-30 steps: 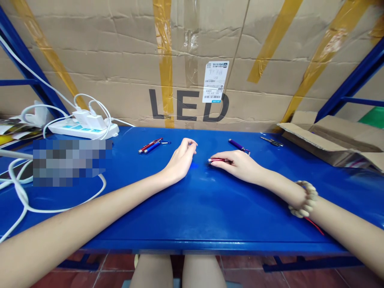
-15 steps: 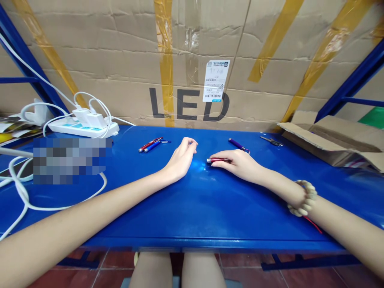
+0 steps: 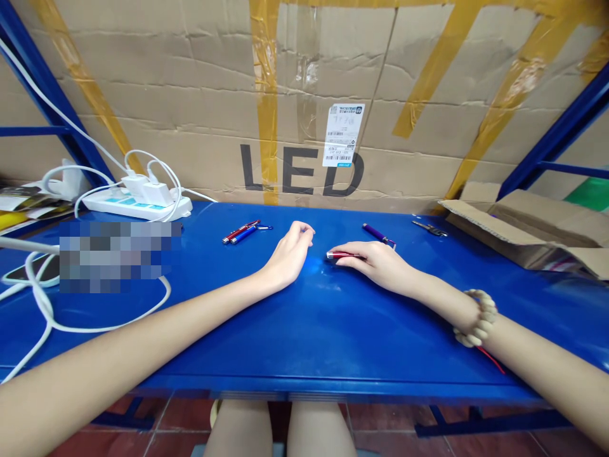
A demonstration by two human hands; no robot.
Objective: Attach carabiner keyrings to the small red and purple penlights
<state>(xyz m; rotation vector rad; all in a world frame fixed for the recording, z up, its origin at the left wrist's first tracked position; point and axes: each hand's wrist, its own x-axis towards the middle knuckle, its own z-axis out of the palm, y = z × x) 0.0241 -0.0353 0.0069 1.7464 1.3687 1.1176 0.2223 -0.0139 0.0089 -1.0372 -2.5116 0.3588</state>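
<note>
My right hand (image 3: pixel 375 261) lies low over the blue table (image 3: pixel 266 336), thumb and fingers closed around a small red flashlight (image 3: pixel 343 254). Its silver head points left, and a bluish glow shows on the tabletop in front of it. Left of that glow, my left hand (image 3: pixel 288 257) rests on its edge, palm toward the flashlight, fingers loosely bent and holding nothing visible. A red flashlight (image 3: pixel 247 226) and a blue flashlight (image 3: pixel 243 235) lie side by side beyond my left hand. Behind my right hand is a purple flashlight (image 3: pixel 373 232) with a small clip.
A key (image 3: pixel 429 228) lies at the back right, near an open cardboard box (image 3: pixel 518 228). On the left are a white power strip (image 3: pixel 137 206), looping white cables (image 3: pixel 40 304) and a blurred-out patch. A large carton (image 3: pixel 190 114) marked LED stands behind the table.
The view has shifted slightly. Both hands keep nearly the same pose, and the red flashlight stays in my right hand with its glow still on the table.
</note>
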